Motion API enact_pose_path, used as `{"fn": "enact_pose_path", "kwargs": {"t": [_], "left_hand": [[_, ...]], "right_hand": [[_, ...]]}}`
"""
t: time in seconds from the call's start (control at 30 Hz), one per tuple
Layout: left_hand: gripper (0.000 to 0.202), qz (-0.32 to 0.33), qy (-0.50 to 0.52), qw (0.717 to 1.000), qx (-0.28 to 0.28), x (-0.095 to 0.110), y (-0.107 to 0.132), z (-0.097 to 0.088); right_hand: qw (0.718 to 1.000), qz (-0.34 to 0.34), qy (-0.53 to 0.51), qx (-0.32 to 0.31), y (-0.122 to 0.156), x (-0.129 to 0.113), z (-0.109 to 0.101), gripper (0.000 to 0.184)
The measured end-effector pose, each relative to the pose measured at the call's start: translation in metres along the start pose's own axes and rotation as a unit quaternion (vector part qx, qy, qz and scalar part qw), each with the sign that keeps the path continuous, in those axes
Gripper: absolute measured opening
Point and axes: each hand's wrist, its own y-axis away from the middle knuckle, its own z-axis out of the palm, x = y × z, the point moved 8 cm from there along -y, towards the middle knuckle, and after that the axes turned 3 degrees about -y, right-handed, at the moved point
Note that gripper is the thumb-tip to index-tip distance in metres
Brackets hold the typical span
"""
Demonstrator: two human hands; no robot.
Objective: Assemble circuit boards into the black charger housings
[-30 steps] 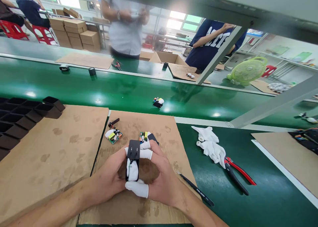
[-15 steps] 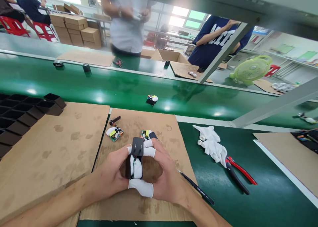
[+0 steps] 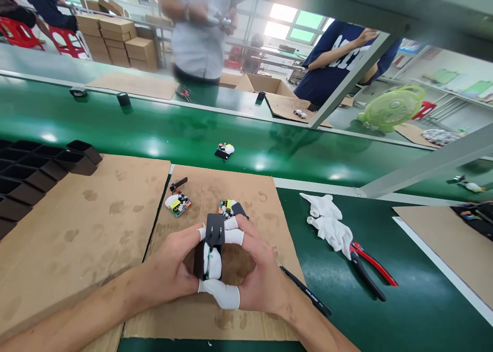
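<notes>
Between both hands is a black plastic case (image 3: 198,262) with a white-covered circuit board (image 3: 212,264) seated inside its opening. A black end plate (image 3: 214,229) with metal pins stands at the case's far end. My left hand (image 3: 179,257) grips the left side, fingers closed around it. White finger cots cover fingertips on both hands. My right hand (image 3: 256,259) holds the right side, thumb at the near end and fingers at the plate. Beyond them on the cardboard lie one circuit board (image 3: 178,204) and another circuit board (image 3: 227,207), the latter partly hidden by my right fingers.
Black tweezers (image 3: 304,289) lie right of my right wrist. Red-and-black pliers (image 3: 372,270) and white gloves (image 3: 329,223) rest on the green table. Several black cases (image 3: 38,175) stand at left. A circuit board (image 3: 224,151) sits on the green belt (image 3: 173,131). Co-workers stand opposite.
On the belt, the circuit board and black parts have shifted left. My hands keep their hold on the case, almost unmoved.
</notes>
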Motion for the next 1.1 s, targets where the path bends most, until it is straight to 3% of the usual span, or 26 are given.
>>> {"fn": "enact_pose_path", "kwargs": {"t": [0.23, 0.47, 0.57, 0.7, 0.87, 1.1], "left_hand": [[0.034, 0.001, 0.003, 1.0, 0.012, 0.001, 0.003, -0.002], [0.024, 0.053, -0.044, 0.998, 0.008, 0.012, 0.002, -0.006], [0.023, 0.07, -0.084, 0.994, 0.017, 0.011, 0.002, -0.008], [0.034, 0.08, -0.125, 0.989, 0.029, 0.011, 0.003, -0.008], [0.047, 0.113, -0.089, 0.987, 0.078, 0.018, 0.002, -0.014], [0.036, 0.126, -0.044, 0.987, 0.091, 0.019, 0.002, -0.014]], "right_hand": [[1.0, -0.002, -0.028, 0.0, 0.0, -0.004, -0.002, 0.059], [0.999, -0.001, -0.054, -0.004, -0.002, -0.008, 0.0, 0.063], [0.991, 0.054, -0.122, 0.021, -0.003, 0.004, 0.001, 0.064], [0.96, 0.148, -0.234, 0.048, 0.0, 0.029, 0.004, 0.043], [0.942, 0.117, -0.314, 0.007, -0.001, 0.033, 0.01, 0.04], [0.941, 0.11, -0.32, -0.007, -0.001, 0.024, 0.013, 0.043]]}}
